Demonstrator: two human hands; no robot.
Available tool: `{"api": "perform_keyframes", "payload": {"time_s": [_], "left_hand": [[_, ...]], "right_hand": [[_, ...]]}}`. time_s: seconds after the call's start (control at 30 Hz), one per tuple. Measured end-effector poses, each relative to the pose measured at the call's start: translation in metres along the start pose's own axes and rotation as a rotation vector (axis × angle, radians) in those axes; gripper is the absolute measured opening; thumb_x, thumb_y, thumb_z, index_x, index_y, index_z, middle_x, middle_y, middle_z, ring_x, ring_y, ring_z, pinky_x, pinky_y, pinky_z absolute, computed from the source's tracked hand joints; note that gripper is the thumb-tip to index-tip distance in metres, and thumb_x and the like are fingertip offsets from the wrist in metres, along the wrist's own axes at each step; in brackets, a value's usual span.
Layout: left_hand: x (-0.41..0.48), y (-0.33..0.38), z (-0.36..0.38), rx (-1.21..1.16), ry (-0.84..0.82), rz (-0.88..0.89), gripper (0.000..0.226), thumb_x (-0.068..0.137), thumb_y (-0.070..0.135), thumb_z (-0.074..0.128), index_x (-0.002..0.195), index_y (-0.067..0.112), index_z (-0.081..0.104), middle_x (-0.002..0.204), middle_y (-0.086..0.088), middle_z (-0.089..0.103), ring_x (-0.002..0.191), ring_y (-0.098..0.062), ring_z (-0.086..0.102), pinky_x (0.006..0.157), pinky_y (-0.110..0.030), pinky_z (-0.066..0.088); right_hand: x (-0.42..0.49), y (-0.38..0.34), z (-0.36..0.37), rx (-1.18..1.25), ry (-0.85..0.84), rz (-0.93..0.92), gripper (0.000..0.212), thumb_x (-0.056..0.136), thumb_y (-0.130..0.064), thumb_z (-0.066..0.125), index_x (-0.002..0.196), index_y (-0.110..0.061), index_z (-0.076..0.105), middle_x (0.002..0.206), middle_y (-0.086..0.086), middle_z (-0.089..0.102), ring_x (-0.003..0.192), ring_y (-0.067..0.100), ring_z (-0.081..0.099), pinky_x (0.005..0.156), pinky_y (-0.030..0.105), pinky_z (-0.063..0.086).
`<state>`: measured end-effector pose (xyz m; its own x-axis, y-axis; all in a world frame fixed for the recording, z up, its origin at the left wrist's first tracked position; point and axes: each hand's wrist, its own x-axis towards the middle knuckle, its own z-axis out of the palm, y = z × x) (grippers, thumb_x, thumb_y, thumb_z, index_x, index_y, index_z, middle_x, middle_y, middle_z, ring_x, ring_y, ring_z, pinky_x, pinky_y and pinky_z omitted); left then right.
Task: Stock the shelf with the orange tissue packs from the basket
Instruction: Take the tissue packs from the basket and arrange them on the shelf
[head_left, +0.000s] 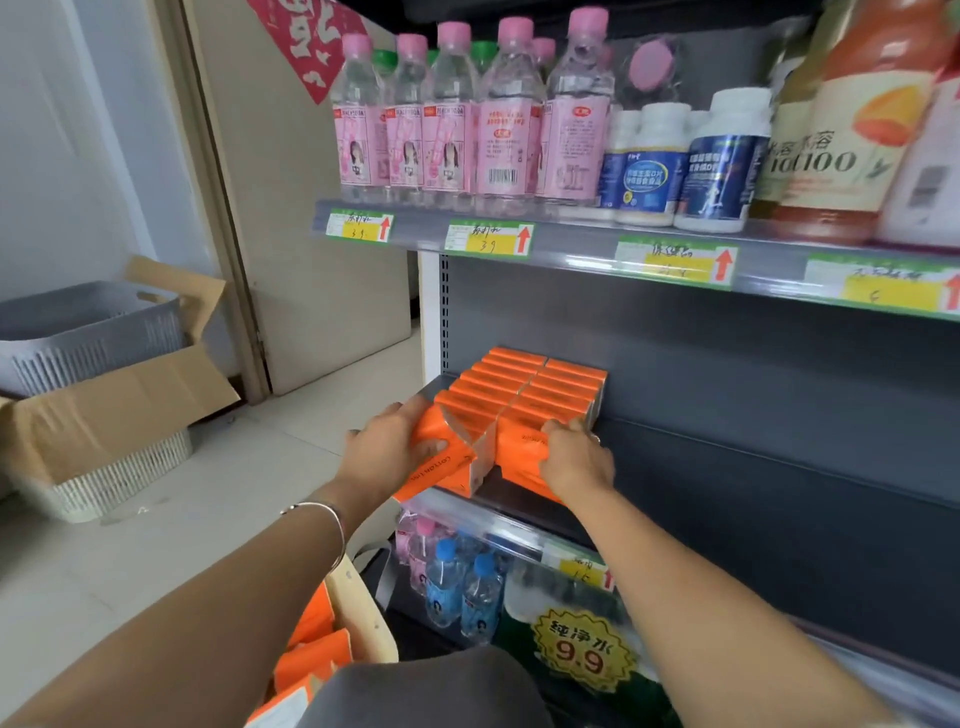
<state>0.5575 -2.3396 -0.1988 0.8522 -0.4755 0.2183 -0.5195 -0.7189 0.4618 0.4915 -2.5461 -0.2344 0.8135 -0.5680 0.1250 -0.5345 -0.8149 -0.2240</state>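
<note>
- Head view: your left hand (392, 447) grips an orange pack (448, 472) at the front left corner of the middle shelf (717, 462). The thumb is curled over the pack's near face. The pack is tilted and hangs partly over the shelf's front edge.
- Your right hand (576, 462) clamps a second pack (519, 453) just beside the first. The two packs touch, and your hands are apart, one on each.
- Behind both, the stocked orange tissue packs (514, 382) stand on edge in two touching rows. They run from the held packs back towards the rear wall, along the shelf's left end.
- The basket (366, 610), beige, sits at the bottom edge below your left forearm. It holds more orange packs (311, 657), leaning against one another.
- The upper shelf (571, 236) carries pink-capped bottles (506, 135) at its left end, white jars (652, 166) in the middle and orange drink bottles (852, 130) to the right.
- The lower shelf carries blue-capped water bottles (462, 587).
- On the floor to the left, an open cardboard box (114, 405) holds a grey slatted crate (88, 332). You cannot tell what is inside the crate.
</note>
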Motion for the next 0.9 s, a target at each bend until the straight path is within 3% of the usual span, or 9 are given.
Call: {"api": "perform_keyframes", "payload": {"time_s": [0.1,0.23,0.4,0.53,0.67,0.77,0.9], "left_hand": [[0.011,-0.002,0.006,0.054,-0.008,0.016,0.043,0.091,0.045,0.051,0.129,0.028,0.038,0.115,-0.006,0.052,0.111,-0.032,0.052,0.093,-0.050,0.041],[0.026,-0.006,0.008,0.031,-0.042,0.077,0.051,0.091,0.052,0.045,0.134,0.028,0.033,0.115,-0.009,0.047,0.110,-0.035,0.049,0.092,-0.055,0.043],[0.036,-0.006,0.009,0.170,-0.075,0.115,0.060,0.087,0.060,0.038,0.138,0.031,0.029,0.123,-0.006,0.047,0.115,-0.031,0.044,0.091,-0.052,0.043],[0.034,-0.008,0.011,0.220,-0.053,0.157,0.055,0.091,0.055,0.042,0.138,0.030,0.029,0.128,-0.003,0.046,0.118,-0.028,0.042,0.092,-0.047,0.039],[0.030,-0.006,0.011,0.282,-0.067,0.193,0.053,0.093,0.049,0.045,0.138,0.027,0.028,0.133,0.000,0.045,0.121,-0.025,0.041,0.096,-0.044,0.037],[0.027,0.001,0.010,0.351,-0.078,0.214,0.053,0.093,0.049,0.047,0.137,0.025,0.031,0.133,0.000,0.045,0.121,-0.024,0.041,0.096,-0.042,0.035],[0.018,0.015,0.014,0.457,-0.119,0.188,0.052,0.090,0.048,0.053,0.131,0.019,0.038,0.131,-0.002,0.047,0.122,-0.024,0.042,0.097,-0.040,0.035]], "right_hand": [[0.012,-0.006,0.013,-0.122,0.097,-0.029,0.048,0.088,-0.020,0.060,0.133,-0.029,0.046,0.131,-0.002,0.049,0.128,0.023,0.036,0.097,0.038,0.032],[0.028,-0.013,0.022,-0.198,0.152,-0.066,0.041,0.089,-0.022,0.057,0.129,-0.029,0.050,0.122,-0.004,0.055,0.119,0.023,0.037,0.089,0.037,0.028],[0.035,-0.014,0.034,-0.171,0.162,-0.101,0.047,0.089,-0.010,0.052,0.134,-0.024,0.046,0.129,0.001,0.048,0.119,0.025,0.041,0.094,0.037,0.037],[0.028,-0.011,0.042,-0.090,0.200,-0.148,0.048,0.087,-0.004,0.053,0.131,-0.021,0.043,0.128,0.008,0.043,0.116,0.029,0.043,0.089,0.036,0.043],[0.021,-0.007,0.036,-0.093,0.263,-0.192,0.041,0.092,-0.020,0.051,0.132,-0.024,0.044,0.128,0.004,0.048,0.117,0.027,0.045,0.095,0.039,0.035],[0.012,-0.009,0.017,0.049,0.357,-0.281,0.046,0.094,-0.028,0.045,0.140,-0.025,0.040,0.138,0.000,0.045,0.124,0.025,0.043,0.102,0.042,0.030],[-0.010,-0.017,-0.010,0.126,0.266,-0.502,0.059,0.086,-0.037,0.032,0.143,-0.025,0.035,0.143,-0.001,0.039,0.129,0.022,0.036,0.103,0.041,0.029]]}}
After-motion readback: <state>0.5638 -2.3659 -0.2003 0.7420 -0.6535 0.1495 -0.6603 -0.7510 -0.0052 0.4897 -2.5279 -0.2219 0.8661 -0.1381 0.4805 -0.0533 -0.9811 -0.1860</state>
